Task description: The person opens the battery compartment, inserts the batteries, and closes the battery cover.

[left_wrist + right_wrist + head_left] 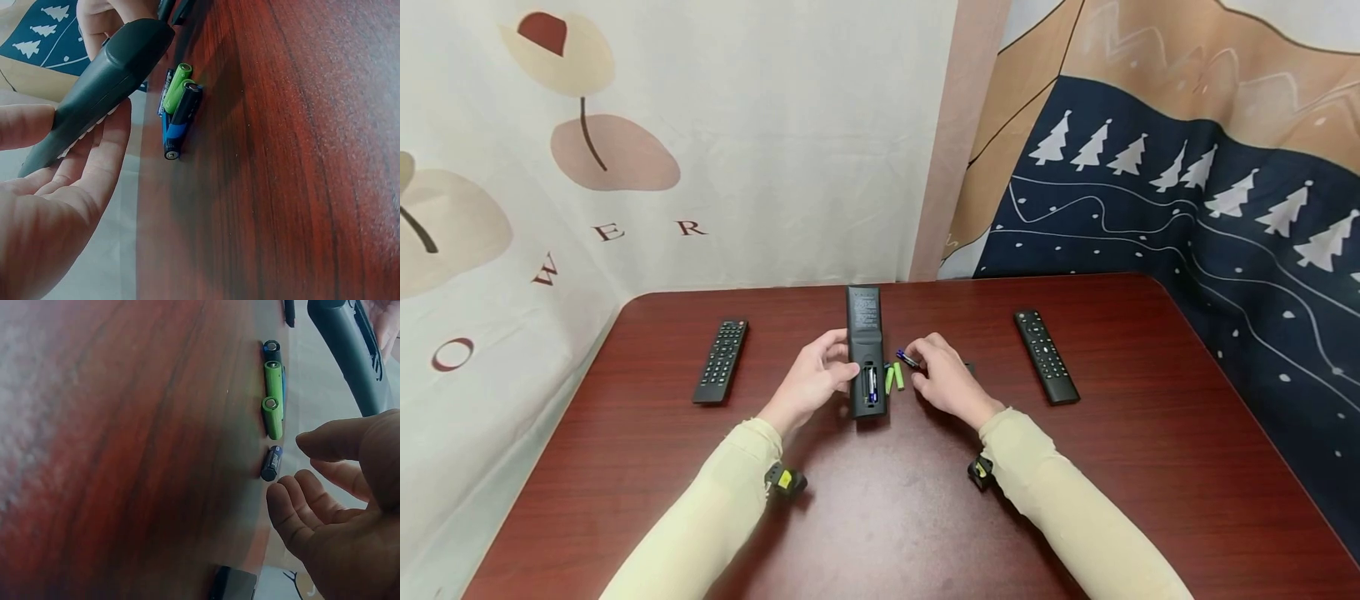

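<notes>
Left hand [808,375] grasping black remote [865,337] near far edge of surface [880,517], seated battery [871,383] visible only in head view, right hand [949,377] loose-fingered by blue battery [907,358], gap between them clear in right-wrist view

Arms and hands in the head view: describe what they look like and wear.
The left sleeve and right sleeve are long, plain and pale yellow, slightly wrinkled near the wrists. Each wrist carries a small black device with a yellow patch. The left hand and right hand wear no gloves.
</notes>
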Demonstrator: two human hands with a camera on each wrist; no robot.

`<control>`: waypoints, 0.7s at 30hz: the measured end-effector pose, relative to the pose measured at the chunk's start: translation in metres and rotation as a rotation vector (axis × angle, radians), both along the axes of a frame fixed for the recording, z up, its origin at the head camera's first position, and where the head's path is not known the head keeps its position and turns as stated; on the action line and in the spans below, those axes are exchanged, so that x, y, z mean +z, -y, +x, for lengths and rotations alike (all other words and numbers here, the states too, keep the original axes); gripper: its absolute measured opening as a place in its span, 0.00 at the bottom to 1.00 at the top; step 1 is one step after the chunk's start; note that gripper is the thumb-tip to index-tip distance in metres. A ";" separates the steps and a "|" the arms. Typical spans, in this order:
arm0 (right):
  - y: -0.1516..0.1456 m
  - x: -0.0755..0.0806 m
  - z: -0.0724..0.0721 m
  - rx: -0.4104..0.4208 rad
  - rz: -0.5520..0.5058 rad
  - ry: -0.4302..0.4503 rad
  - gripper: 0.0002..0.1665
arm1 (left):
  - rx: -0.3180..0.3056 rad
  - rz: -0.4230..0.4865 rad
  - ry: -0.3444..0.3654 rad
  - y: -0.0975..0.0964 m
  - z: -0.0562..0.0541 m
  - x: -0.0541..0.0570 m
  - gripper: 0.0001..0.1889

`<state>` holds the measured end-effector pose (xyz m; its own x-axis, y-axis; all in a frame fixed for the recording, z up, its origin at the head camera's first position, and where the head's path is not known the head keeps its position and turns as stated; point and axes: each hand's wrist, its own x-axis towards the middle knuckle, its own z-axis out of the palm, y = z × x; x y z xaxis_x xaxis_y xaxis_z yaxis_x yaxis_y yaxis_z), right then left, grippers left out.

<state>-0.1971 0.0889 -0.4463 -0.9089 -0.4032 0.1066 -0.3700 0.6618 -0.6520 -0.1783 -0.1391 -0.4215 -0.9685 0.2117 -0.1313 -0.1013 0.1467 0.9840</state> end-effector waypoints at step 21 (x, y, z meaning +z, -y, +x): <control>0.014 -0.001 -0.016 0.039 0.224 -0.052 0.22 | 0.005 -0.016 0.010 0.001 0.000 0.000 0.30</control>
